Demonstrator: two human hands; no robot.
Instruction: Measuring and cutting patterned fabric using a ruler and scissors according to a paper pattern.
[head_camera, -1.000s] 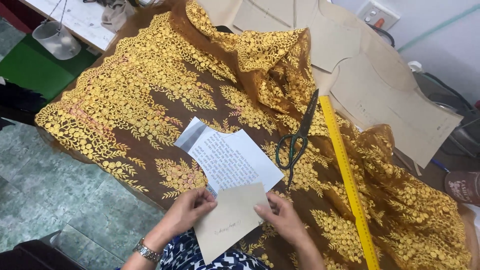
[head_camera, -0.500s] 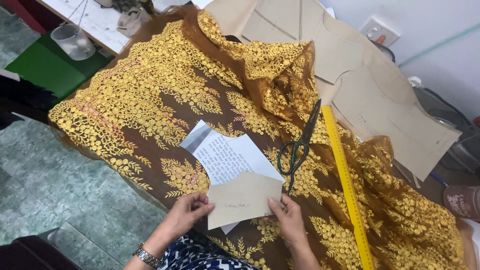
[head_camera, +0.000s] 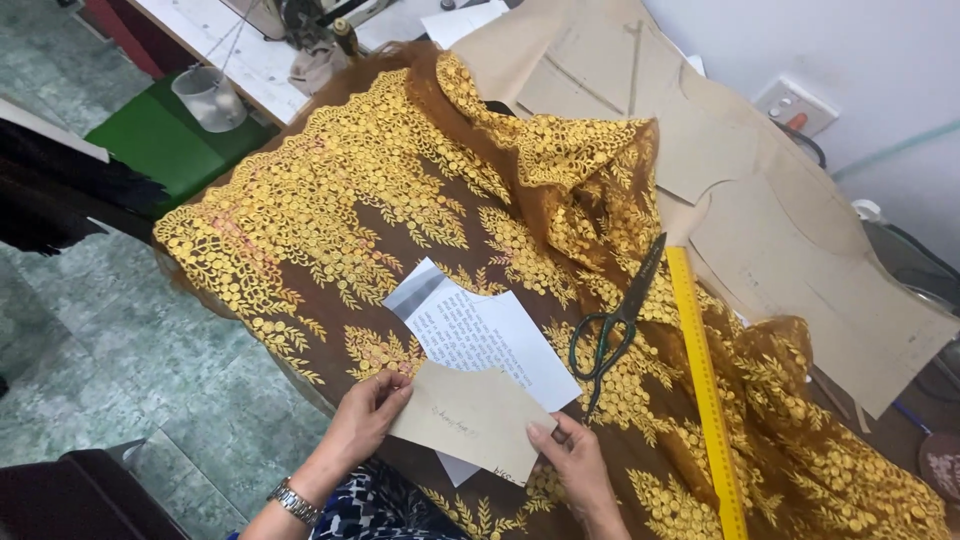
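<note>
brown fabric with gold embroidery (head_camera: 380, 200) covers most of the table, spread from upper left to lower right of the frame. tan paper pattern sheets (head_camera: 800, 260) lie at upper right, partly under the fabric's folded edge. yellow ruler (head_camera: 705, 390) runs down the right side, just beside green-handled scissors (head_camera: 610, 330) at centre right. white written sheet (head_camera: 480, 330) lies at centre on the fabric. small tan pattern piece (head_camera: 470, 420) sits at lower centre, overlapping the white sheet. left hand (head_camera: 365, 420) pinches its left edge, fingers closed on it; right hand (head_camera: 570, 465) grips its lower right corner the same way. wristwatch (head_camera: 295, 500) on left wrist, bottom edge.
</note>
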